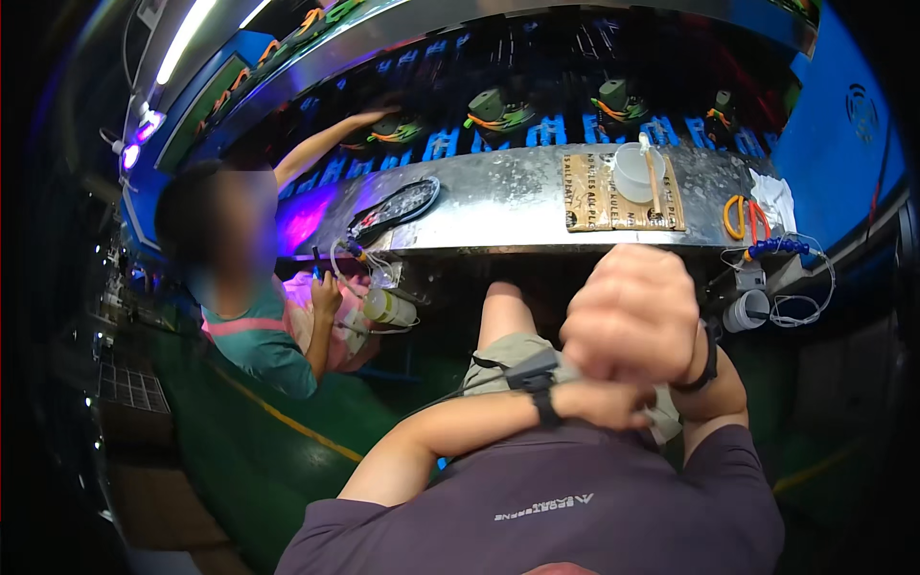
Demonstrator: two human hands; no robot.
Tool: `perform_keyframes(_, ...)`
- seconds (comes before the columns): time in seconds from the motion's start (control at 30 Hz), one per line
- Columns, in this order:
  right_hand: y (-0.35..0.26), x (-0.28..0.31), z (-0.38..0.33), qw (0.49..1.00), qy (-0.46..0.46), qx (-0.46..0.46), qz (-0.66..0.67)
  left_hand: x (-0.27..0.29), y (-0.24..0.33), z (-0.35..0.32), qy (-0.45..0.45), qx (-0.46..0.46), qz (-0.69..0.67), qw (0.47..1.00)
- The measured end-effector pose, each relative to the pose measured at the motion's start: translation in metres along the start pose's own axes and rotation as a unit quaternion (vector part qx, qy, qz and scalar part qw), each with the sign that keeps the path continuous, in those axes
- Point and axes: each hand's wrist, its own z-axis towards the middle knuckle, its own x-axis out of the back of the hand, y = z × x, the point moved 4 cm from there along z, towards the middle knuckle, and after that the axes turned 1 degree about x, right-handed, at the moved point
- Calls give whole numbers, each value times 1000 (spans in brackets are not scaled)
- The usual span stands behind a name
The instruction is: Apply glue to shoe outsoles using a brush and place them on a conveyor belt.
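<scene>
My right hand (pixel 631 314) is raised close in front of me, fingers curled into a fist, with no object showing in it. A dark band (pixel 707 356) circles that wrist. Below it, my left hand (pixel 615 405) lies across my lap beside the right forearm; its fingers are blurred and partly hidden. Strapped on the left wrist is a black device (pixel 533 379). Both hands are short of the metal bench (pixel 489 216). Nearest beyond the fist is a cardboard sheet (pixel 609 213) bearing a white tub (pixel 634 174) with a wooden-handled brush (pixel 655 177) across it.
At left sits a co-worker (pixel 254 345), one arm reaching to the line of shoes (pixel 498 110) behind the bench. A dark shoe sole (pixel 398 209) lies on the bench. Orange-handled scissors (pixel 736 218), a white cloth (pixel 772 203) and a blue jointed hose (pixel 776 249) are at right.
</scene>
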Motion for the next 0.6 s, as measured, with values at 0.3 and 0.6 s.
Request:
perform_keyframes(0.3, 122, 63, -176, 871, 80, -391, -286, 31, -177, -5, 153, 255, -147, 943)
perform_keyframes(0.6, 200, 44, -218, 898, -25, -394, -192, 8, -200, 60, -8, 325, -128, 937)
